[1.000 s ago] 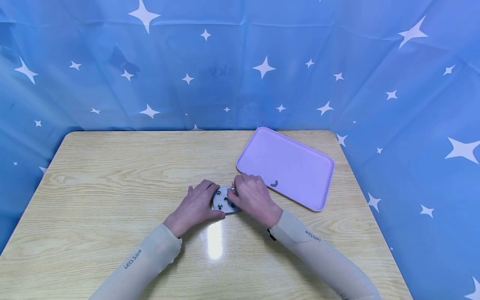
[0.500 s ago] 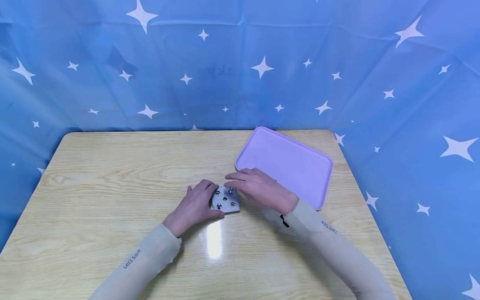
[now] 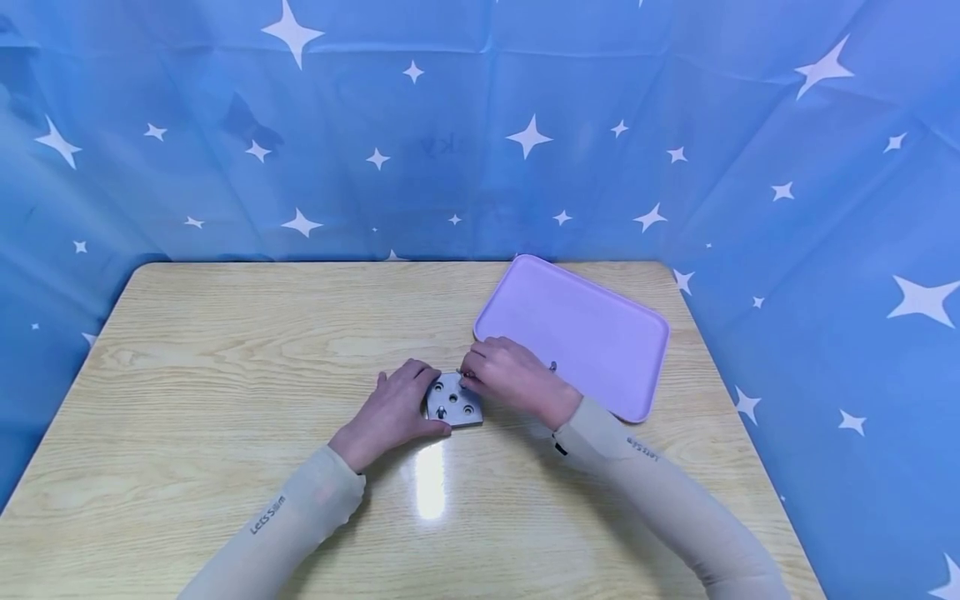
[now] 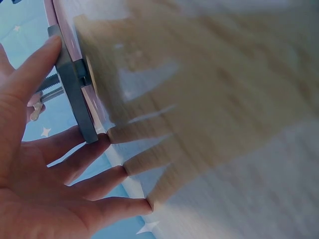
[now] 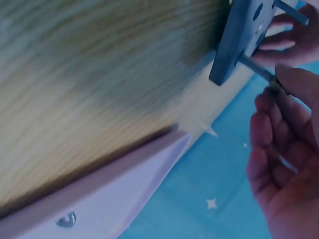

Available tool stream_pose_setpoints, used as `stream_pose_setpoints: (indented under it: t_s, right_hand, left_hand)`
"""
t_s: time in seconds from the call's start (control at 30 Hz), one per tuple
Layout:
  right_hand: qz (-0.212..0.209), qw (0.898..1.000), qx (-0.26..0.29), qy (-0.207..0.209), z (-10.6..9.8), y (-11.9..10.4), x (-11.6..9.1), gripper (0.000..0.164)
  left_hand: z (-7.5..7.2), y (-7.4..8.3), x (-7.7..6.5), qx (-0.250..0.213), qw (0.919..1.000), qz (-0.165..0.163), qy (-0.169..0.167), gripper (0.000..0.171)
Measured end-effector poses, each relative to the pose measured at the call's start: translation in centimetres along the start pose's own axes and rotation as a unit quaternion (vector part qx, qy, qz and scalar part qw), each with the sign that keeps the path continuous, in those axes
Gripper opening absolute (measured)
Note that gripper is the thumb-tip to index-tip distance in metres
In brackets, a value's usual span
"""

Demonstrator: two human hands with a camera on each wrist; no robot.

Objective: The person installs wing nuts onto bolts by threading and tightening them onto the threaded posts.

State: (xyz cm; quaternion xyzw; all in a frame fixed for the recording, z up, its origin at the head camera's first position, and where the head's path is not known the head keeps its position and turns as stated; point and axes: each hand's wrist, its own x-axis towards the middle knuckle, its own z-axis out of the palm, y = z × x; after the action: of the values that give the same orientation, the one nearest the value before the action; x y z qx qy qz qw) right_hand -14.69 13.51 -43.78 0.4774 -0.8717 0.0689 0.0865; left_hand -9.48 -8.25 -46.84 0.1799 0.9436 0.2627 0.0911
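Note:
A grey metal plate (image 3: 453,410) with several holes lies on the wooden table, two bolts standing up from it. My left hand (image 3: 397,414) holds the plate's left side, thumb on the near edge and fingers at the far edge; in the left wrist view the other fingertips rest on the table. Over the plate's far right bolt (image 5: 256,68), my right hand (image 3: 510,375) pinches a small metal wing nut (image 4: 36,110) at the bolt's tip, mostly hidden by the fingers. The near left bolt (image 3: 441,412) stands untouched.
A purple tray (image 3: 592,333) lies angled behind and right of the plate, close to my right hand. One small metal wing nut (image 5: 66,219) lies in it. A blue star-patterned curtain (image 3: 480,167) hangs behind the table (image 3: 247,350).
My right hand let go of the far right bolt, lifted with fingers spread, then came back and pinched at its tip again. The left hand kept its hold on the plate.

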Motion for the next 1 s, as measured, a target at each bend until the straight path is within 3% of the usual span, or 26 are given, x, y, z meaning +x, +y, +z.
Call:
stream_pose_setpoints:
  t_s: [0.37, 0.53, 0.67, 0.77, 0.87, 1.0]
  right_hand:
    - [0.11, 0.991, -0.041, 0.066, 1.3, -2.0, 0.2, 0.026]
    - [0.125, 0.992, -0.03, 0.019, 0.0, -1.7, -0.3, 0.039]
    - [0.065, 0.997, 0.013, -0.046, -1.9, -0.5, -0.7, 0.041]
    - [-0.005, 0.997, 0.012, -0.08, -2.3, 0.3, -0.8, 0.046]
    - [-0.034, 0.995, -0.01, -0.089, -1.9, 0.6, -0.6, 0.04]
    - [-0.043, 0.996, -0.021, -0.071, -1.4, 0.7, -0.5, 0.027]
  left_hand:
    - [0.0, -0.1, 0.0, 0.009, 0.9999, 0.004, 0.004, 0.082]
    - [-0.1, 0.0, 0.0, 0.009, 0.9999, 0.006, 0.003, 0.082]
    - [-0.2, 0.0, 0.0, 0.01, 0.9999, 0.004, 0.002, 0.083]
    - [-0.2, -0.1, 0.0, 0.012, 0.9999, 0.001, 0.0, 0.083]
    - [-0.2, -0.1, 0.0, 0.01, 0.9999, -0.001, -0.001, 0.083]
    - [-0.1, 0.0, 0.0, 0.009, 1.0, 0.001, -0.002, 0.082]
